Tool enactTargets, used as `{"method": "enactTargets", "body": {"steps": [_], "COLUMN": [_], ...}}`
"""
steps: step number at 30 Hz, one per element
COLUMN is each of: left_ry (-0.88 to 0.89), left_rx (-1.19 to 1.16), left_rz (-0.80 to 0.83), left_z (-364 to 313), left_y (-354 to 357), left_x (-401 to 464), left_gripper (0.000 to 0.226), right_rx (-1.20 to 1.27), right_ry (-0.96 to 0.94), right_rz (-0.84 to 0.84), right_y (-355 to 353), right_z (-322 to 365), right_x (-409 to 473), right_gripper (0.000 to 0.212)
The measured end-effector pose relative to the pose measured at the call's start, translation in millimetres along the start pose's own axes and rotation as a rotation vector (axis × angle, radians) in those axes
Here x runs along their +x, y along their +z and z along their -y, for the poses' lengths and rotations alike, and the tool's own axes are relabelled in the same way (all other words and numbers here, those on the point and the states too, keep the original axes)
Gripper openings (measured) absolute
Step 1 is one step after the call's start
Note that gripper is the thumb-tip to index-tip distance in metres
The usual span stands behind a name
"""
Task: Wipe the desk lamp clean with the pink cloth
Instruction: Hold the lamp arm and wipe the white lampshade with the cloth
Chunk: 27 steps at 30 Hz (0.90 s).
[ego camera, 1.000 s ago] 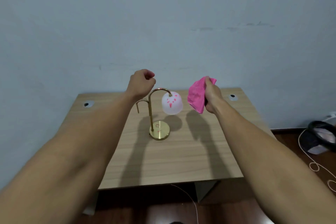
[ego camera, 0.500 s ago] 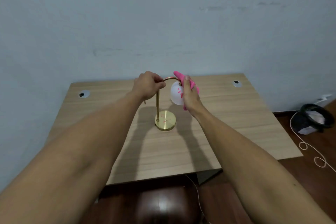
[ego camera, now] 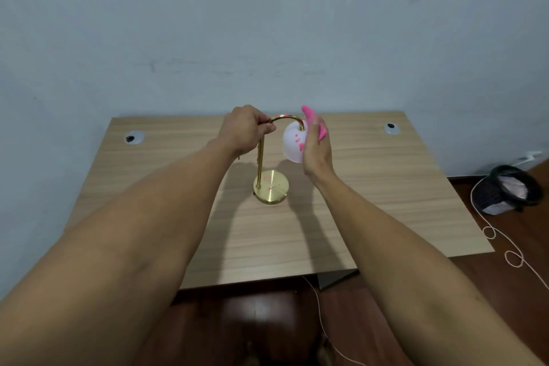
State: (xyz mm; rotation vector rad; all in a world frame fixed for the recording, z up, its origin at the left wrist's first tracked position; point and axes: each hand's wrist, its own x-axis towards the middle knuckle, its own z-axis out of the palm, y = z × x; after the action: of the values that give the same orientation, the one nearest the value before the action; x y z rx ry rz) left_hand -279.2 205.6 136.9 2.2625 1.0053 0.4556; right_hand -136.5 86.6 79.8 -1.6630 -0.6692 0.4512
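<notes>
Looking like a plain home or small office room: wood-grain tabletop (ego camera: pixel 371 193) with cable grommets (ego camera: pixel 134 138) sitting against a bare pale blue wall (ego camera: pixel 267 24), dark wood floor (ego camera: pixel 520 246) at lower right, mesh wastebasket (ego camera: pixel 511 190) and loose white cord (ego camera: pixel 505 246) lying there.

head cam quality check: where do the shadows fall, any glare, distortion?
Head view: arm shadows fall on the light wooden desk toward the camera, around the round brass lamp base; a soft sheen on that base, no harsh glare; wide-angle stretch enlarges the forearms at the lower corners; the white globe lampshade looks slightly soft.
</notes>
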Motion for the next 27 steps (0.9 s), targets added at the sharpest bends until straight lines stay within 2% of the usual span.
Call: {"method": "enactTargets", "body": {"steps": [2, 4, 6, 8, 11, 12, 16, 19, 23, 27], "left_ry": [-0.002, 0.005, 0.011, 0.013, 0.013, 0.014, 0.019, 0.006, -0.009, -0.018], "left_rx": [0.006, 0.007, 0.013, 0.02, 0.028, 0.03, 0.043, 0.032, 0.029, 0.027], "left_rz": [0.001, 0.0, -0.005, -0.011, -0.008, -0.012, -0.015, -0.01, -0.008, -0.001], "left_z": [-0.1, -0.5, -2.3, -0.6, -0.4, -0.6, -2.2, -2.3, -2.9, -3.5], "left_y": [-0.6, 0.9, 1.6, 2.8, 2.3, 2.3, 2.7, 3.3, 3.7, 1.4], "left_x": [1.2, 1.7, 1.6, 2.7, 2.0, 1.7, 0.8, 1.5, 1.8, 2.1], "left_gripper": [0.028, 0.025, 0.022, 0.022, 0.022, 0.022, 0.021, 0.02, 0.019, 0.019], "right_rx": [-0.134, -0.139, 0.004, 0.129, 0.191, 0.19, 0.031, 0.029, 0.097, 0.0], "right_ry": [-0.222, -0.276, -0.218, -0.017, 0.285, 0.282, 0.061, 0.132, 0.32, 0.138], "right_rz": [0.022, 0.01, -0.005, -0.046, -0.079, -0.069, 0.006, -0.005, -0.053, 0.003], "right_y": [4.1, 3.8, 2.4, 4.0, -2.3, -4.2, -0.3, -1.9, -9.5, -1.1], "right_z": [-16.3, -21.3, -14.8, -0.1, 19.0, 21.1, 15.1, 10.0, 13.4, 18.0], "right_x": [-7.1, -13.1, -15.7, -10.1, 2.6, 4.7, 0.8, 5.4, 18.9, 2.9], "right_gripper": [0.051, 0.053, 0.048, 0.05, 0.06, 0.061, 0.061, 0.067, 0.067, 0.063]}}
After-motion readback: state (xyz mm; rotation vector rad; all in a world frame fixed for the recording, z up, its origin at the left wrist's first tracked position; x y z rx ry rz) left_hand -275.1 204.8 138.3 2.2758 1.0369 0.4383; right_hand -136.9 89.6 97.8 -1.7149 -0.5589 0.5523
